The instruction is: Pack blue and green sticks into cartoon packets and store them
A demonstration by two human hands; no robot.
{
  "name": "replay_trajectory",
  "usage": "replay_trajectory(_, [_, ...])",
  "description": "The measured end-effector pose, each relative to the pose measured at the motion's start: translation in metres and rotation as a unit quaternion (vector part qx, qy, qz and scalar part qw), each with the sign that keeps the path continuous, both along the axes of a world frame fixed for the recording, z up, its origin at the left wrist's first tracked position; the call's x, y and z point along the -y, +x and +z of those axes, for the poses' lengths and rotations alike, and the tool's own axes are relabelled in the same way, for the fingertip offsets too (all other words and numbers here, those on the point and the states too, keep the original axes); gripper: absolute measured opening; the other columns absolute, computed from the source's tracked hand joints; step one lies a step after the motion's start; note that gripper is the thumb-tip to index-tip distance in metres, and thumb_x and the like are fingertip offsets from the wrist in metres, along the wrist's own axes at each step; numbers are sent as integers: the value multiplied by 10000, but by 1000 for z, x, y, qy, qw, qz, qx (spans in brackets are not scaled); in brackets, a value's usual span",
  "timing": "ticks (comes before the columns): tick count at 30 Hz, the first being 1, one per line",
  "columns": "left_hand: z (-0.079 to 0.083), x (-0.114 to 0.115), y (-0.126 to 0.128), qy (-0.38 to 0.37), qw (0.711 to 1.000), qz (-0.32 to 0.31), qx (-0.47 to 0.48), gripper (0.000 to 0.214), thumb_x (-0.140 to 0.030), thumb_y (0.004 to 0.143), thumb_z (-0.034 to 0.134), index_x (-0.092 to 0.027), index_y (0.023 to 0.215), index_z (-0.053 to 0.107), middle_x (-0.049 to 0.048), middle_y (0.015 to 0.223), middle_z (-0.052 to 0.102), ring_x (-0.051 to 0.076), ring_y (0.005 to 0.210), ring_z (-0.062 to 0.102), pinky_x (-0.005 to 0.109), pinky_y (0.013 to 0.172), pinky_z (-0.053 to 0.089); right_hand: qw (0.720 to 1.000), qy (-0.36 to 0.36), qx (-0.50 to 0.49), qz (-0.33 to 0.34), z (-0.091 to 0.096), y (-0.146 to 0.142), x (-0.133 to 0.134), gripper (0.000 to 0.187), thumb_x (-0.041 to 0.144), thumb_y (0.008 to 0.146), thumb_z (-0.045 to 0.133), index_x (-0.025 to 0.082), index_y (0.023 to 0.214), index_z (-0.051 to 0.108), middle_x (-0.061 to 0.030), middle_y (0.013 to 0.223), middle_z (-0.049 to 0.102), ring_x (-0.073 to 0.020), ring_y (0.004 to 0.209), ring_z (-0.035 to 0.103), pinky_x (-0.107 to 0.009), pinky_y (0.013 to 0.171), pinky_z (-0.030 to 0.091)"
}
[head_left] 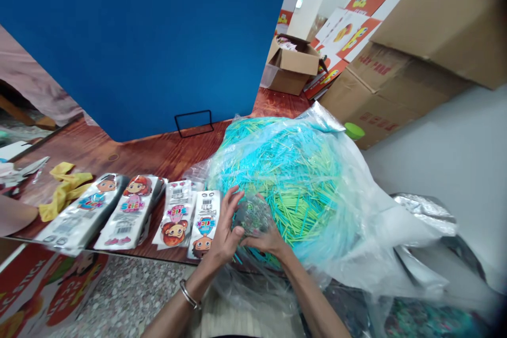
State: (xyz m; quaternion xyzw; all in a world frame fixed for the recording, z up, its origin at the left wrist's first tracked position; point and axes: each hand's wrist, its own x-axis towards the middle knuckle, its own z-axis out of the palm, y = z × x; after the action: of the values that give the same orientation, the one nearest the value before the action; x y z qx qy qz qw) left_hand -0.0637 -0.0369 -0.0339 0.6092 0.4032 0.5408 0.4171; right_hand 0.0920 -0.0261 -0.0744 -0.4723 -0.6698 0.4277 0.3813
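Observation:
A small, see-through plastic piece (pixel 253 215) with dark and greenish patches shows between my hands; its exact kind is unclear. My right hand (pixel 266 237) curls around its lower right side, with part of the fingers hidden behind it. On its left edge is my left hand (pixel 226 227), fingers stretched and apart, thumb pointing at the plastic. Just beyond both hands lies a big heap of thin blue and green sticks (pixel 293 185) in a large clear bag (pixel 348 222). Beside my left hand are printed flat pouches (pixel 206 222) bearing a cartoon child and the word Stick.
More printed pouches lie in stacks (pixel 129 211) to the left, near a yellow cloth (pixel 65 187) and scissors (pixel 34 166). A blue panel (pixel 158 47) stands behind the wooden table (pixel 166 156). Cardboard boxes (pixel 380 79) are piled at the right, with an open carton (pixel 291 66) farther back.

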Motion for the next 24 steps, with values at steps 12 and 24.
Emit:
replay_trajectory(12, [-16,-2,-5,-3,997,-33,76,1023,-806,658,346,-212,1458,114,146,1470,298,334,1347,252,486,1104,150,971,161,111,140,21,1,-13,899,476,596,750,204,1345,336,-151,1341,453,-308,1233,437,-459,1014,366])
replay_trajectory(24, [-16,0,-2,-30,995,-83,56,1044,-814,643,334,-196,1458,127,136,1484,268,339,1360,215,449,1117,140,997,71,1,-42,-3,-9,13,1202,491,556,789,233,1431,7,-163,1410,335,-326,1296,357,-498,1042,347])
